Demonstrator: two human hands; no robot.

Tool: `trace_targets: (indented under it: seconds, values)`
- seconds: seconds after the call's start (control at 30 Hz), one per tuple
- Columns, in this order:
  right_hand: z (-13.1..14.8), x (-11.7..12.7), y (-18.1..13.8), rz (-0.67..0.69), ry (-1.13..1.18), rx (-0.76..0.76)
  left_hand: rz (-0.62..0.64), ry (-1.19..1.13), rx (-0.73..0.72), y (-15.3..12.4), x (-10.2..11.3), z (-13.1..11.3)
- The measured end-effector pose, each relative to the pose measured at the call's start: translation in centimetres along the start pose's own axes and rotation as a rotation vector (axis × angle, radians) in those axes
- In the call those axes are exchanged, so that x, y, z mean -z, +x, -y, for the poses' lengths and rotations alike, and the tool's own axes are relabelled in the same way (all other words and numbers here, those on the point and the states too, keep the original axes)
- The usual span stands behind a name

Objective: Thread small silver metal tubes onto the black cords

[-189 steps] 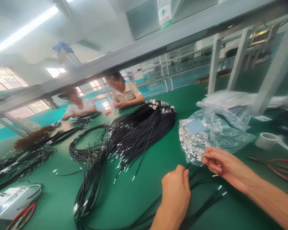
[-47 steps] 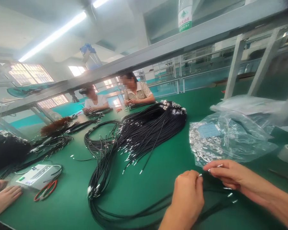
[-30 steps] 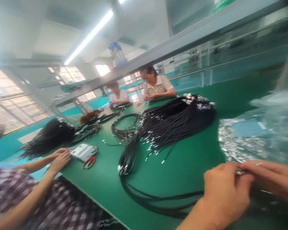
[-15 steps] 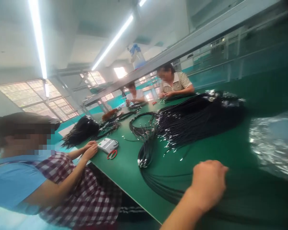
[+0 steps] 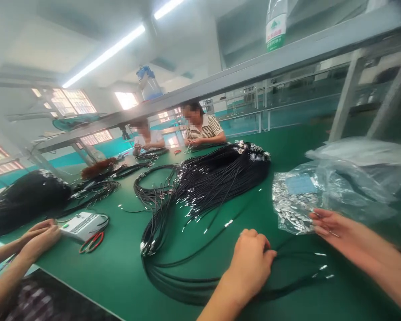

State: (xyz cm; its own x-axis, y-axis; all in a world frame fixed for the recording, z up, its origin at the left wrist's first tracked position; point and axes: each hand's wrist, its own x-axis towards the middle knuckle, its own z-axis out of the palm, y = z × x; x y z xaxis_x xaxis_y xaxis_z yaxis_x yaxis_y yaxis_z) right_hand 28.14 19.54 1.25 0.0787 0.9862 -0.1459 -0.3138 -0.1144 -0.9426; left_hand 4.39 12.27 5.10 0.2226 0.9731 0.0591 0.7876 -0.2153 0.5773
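My left hand (image 5: 249, 263) is curled closed over the bundle of thin black cords (image 5: 187, 283) on the green table, with a cord coming out by its fingertips. Silver tips (image 5: 322, 267) of several cords lie to the right of it. My right hand (image 5: 334, 227) is at the near edge of a clear plastic bag (image 5: 296, 203) full of small silver metal pieces. Its fingers are pinched, and a thin metallic bit shows below them, too small to name. A loop of black cords (image 5: 157, 223) curves away beyond my left hand.
A large heap of black cords (image 5: 220, 178) lies mid-table. To the left, a co-worker's hands (image 5: 42, 236) touch a white box (image 5: 83, 225) beside red-handled scissors (image 5: 92, 243). Two people sit across the table. A grey shelf rail (image 5: 200, 84) crosses above, with a bottle (image 5: 276, 26) on it.
The view has swung right and levelled somewhat. My right hand has come into view beside the bag of metal pieces. My left hand stays closed over the cords.
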Motion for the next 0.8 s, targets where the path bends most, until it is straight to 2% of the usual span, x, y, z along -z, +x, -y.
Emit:
trace_targets:
  seconds: [0.1, 0.23, 0.3, 0.4, 0.47, 0.7, 0.8]
  values:
    - [0.1, 0.0, -0.2, -0.038, 0.067, -0.091, 0.028, 0.002, 0.021, 1.2, -1.7, -1.0]
    - [-0.2, -0.1, 0.0, -0.040, -0.142, -0.033, 0.031, -0.023, 0.042, 2.3, -2.5, -1.0]
    - [-0.6, -0.4, 0.3, -0.007, -0.400, 0.069, -0.016, -0.137, 0.071, 2.4, -2.4, -0.7]
    - [-1.5, -0.9, 0.8, 0.079, -0.982, 0.281, -0.091, -0.406, 0.142, 2.6, -1.9, -0.1]
    - [-1.9, -1.2, 1.0, 0.090, -1.270, 0.342, -0.128, -0.520, 0.166, 2.7, -1.7, 0.1]
    - [-2.3, -2.1, 1.4, 0.125, -1.722, 0.371, -0.118, -0.533, 0.151, 2.4, -2.1, 0.0]
    - [-2.5, -2.1, 1.3, 0.160, -1.783, 0.403, -0.123, -0.529, 0.129, 2.2, -2.3, 0.0]
